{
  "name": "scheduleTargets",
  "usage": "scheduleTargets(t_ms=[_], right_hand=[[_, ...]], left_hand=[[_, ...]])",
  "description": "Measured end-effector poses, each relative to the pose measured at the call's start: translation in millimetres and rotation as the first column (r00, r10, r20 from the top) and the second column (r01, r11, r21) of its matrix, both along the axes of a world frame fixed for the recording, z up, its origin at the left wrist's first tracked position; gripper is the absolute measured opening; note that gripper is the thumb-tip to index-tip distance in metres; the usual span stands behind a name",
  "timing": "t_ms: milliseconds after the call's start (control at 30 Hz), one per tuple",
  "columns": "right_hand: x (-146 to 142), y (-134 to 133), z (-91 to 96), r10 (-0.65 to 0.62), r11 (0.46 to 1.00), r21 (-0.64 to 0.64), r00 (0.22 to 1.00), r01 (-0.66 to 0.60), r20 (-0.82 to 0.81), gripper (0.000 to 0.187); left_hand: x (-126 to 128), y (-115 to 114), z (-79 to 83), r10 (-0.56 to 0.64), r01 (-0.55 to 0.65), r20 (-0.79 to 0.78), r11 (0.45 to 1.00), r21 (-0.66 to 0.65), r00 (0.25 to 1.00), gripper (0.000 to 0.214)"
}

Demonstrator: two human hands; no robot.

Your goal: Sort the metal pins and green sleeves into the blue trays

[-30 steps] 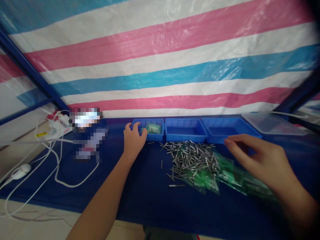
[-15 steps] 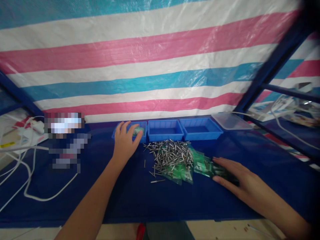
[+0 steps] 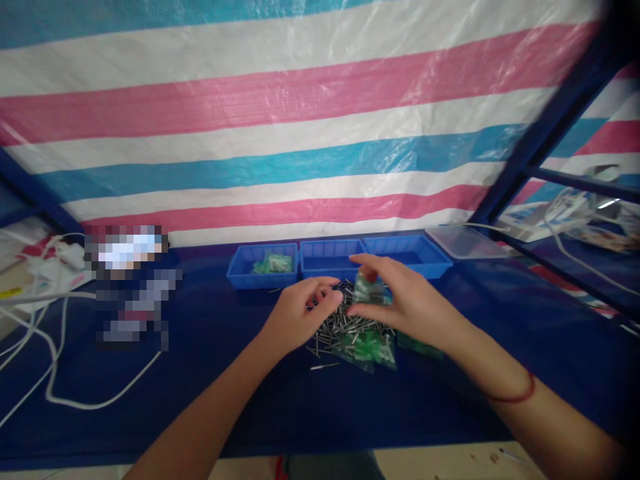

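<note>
A heap of thin metal pop rivets [image 3: 333, 327] lies on the blue table, with green-tinted plastic bags [image 3: 367, 347] at its near side. My left hand [image 3: 295, 313] is over the heap's left side, fingers curled toward the thumb; whatever they hold is hidden. Over the heap's right side, my right hand [image 3: 415, 297] has its fingers around a small clear plastic bag [image 3: 369, 291], thumb and index finger apart. Another green bag [image 3: 420, 347] lies under my right wrist, partly hidden.
Three blue trays stand behind the heap: a left tray [image 3: 240, 272] with green bags inside, a middle tray [image 3: 327, 250] and a right tray [image 3: 435, 257]. A clear plastic lid [image 3: 465, 241] lies at back right. White cables [image 3: 75, 403] run along the left.
My left hand has come from the left tray to the heap, its fingers now curled. My right hand has moved left from the right-hand bags to the heap, now with a small bag.
</note>
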State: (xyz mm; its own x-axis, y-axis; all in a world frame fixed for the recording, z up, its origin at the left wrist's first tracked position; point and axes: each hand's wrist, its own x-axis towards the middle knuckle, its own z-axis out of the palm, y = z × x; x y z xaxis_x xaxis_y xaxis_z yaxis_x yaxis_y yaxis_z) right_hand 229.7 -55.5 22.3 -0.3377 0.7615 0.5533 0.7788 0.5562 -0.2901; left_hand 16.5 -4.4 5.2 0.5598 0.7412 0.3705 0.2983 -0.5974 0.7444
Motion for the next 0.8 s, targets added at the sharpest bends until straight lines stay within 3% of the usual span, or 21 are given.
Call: scheduleTargets(t_ms=[100, 200, 333, 433, 600, 800], right_hand=[[-25.3, 24.6, 6.5, 0.144, 0.990, 0.001, 0.988, -0.144, 0.052, 0.054], [-24.9, 33.4, -0.8, 0.142, 0.987, -0.063, 0.983, -0.150, -0.114, 0.060], [-11.1, 33.1, -13.1, 0.035, 0.945, -0.292, 0.932, -0.148, -0.360, 0.033], [-9.9, 32.4, -16.0, -0.024, 0.887, -0.412, 0.867, -0.211, -0.497, 0.033], [-16.9, 34.8, -15.9, -0.120, 0.846, -0.464, 0.754, -0.262, -0.646, 0.040], [-17.2, 39.2, -24.0, -0.226, 0.822, -0.488, 0.618, -0.293, -0.753, 0.032]], left_hand=[[3.1, -0.5, -6.9, 0.002, 0.028, 0.114, 0.964, -0.265, 0.994, 0.031], [-1.1, 8.3, -11.3, 0.046, 0.034, 0.208, 0.930, -0.365, 0.977, 0.027], [-4.6, 15.5, -13.9, 0.060, 0.029, 0.230, 0.931, -0.365, 0.971, 0.026], [-4.1, 15.3, -16.6, 0.082, -0.012, 0.199, 0.944, -0.331, 0.977, 0.026], [-7.0, 15.8, -15.1, 0.137, -0.079, 0.171, 0.947, -0.310, 0.976, 0.025], [-7.4, 12.5, -9.9, 0.168, -0.121, 0.133, 0.944, -0.307, 0.977, 0.023]])
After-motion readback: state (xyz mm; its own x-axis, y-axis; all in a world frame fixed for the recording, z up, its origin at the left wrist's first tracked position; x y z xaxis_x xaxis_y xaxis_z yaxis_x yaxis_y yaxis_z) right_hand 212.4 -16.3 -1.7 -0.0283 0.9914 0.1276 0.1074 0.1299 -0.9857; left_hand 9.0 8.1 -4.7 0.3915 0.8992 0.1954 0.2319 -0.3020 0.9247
